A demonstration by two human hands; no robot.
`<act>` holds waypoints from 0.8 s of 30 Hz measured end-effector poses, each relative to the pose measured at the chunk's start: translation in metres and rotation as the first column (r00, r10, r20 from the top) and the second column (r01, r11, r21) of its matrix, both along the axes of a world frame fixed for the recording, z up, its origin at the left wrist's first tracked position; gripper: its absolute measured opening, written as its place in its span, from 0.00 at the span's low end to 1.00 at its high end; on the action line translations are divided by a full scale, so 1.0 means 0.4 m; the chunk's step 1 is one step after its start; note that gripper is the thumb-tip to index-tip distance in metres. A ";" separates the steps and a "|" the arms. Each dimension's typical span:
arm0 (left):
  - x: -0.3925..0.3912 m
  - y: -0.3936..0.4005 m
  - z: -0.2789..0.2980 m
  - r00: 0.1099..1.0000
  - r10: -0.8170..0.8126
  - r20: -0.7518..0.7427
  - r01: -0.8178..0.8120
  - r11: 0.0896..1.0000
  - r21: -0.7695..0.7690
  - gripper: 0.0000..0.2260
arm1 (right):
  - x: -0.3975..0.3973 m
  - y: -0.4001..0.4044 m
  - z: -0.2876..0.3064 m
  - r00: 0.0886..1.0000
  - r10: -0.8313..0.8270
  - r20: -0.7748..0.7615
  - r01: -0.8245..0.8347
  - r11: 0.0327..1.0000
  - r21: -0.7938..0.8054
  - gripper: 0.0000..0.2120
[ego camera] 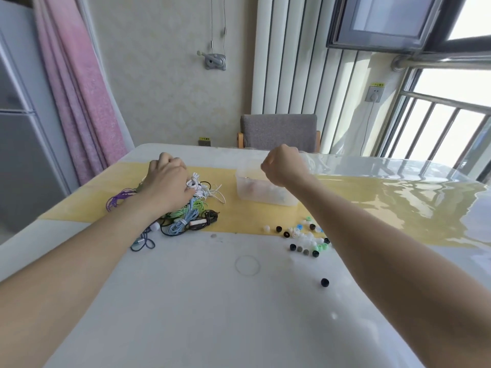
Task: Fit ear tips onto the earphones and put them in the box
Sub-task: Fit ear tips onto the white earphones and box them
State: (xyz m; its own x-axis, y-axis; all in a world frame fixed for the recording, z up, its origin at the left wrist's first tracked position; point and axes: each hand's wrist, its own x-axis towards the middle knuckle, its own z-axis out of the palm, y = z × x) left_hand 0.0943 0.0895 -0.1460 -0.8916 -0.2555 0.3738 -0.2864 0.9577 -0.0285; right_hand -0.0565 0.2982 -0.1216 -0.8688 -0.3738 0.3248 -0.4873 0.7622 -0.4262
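Left hand curled into tangled multicoloured earphone cables, left of translucent plastic box, likely selecting white set. Right hand fisted above box; contents indiscernible. Loose silicone ear tips nearside of box.

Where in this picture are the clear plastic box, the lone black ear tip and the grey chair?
Clear plastic box point(248, 191): head view, on its front wall.
Lone black ear tip point(324, 282): head view, on its middle.
Grey chair point(279, 131): head view, on its backrest.
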 end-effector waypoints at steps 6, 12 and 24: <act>-0.006 0.017 0.021 0.900 -0.012 -0.437 0.131 0.961 0.245 0.10 | 0.092 0.035 0.012 0.960 0.212 -0.182 -0.249 0.945 -0.214 0.09; 0.006 0.101 0.076 0.782 0.118 -0.612 0.421 0.623 0.659 0.10 | 0.162 0.055 0.001 0.925 0.350 -0.151 -0.381 0.840 -0.385 0.10; 0.073 0.257 0.070 0.904 0.013 -0.428 0.378 -0.497 0.781 0.11 | 0.245 0.175 -0.041 0.645 0.610 0.459 -0.073 0.648 -0.758 0.06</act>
